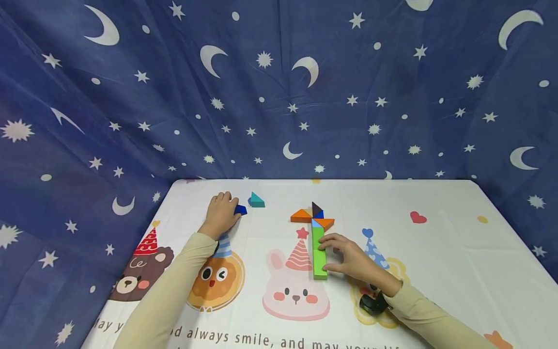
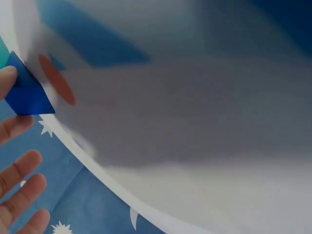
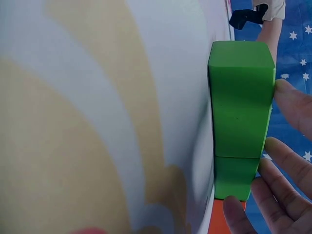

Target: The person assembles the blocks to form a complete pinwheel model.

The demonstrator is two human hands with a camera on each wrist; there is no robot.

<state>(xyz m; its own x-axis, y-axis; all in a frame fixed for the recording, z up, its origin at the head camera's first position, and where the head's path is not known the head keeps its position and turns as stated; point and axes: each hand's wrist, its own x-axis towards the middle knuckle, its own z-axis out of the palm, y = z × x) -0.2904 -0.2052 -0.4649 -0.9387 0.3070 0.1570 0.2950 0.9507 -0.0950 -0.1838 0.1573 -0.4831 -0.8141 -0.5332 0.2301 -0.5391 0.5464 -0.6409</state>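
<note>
In the head view my left hand (image 1: 221, 213) is at the table's back left, pinching a dark blue triangular block (image 2: 31, 100) between thumb and index finger. The other fingers spread apart beside it in the left wrist view. My right hand (image 1: 347, 257) rests its fingertips along two green blocks (image 1: 319, 264) laid end to end in a column. Above the column is a pinwheel of triangular blocks: an orange one at left (image 1: 301, 216), another orange one at right (image 1: 324, 223), a dark brown one (image 1: 316, 210) and blue ones. The right wrist view shows the green blocks (image 3: 241, 112) up close.
A teal triangular block (image 1: 257, 200) lies just right of the left hand, near the back edge. The white tablecloth (image 1: 457, 276) carries printed animals, a heart and lettering. A dark blue curtain (image 1: 261, 131) with moons and stars stands behind and at the sides.
</note>
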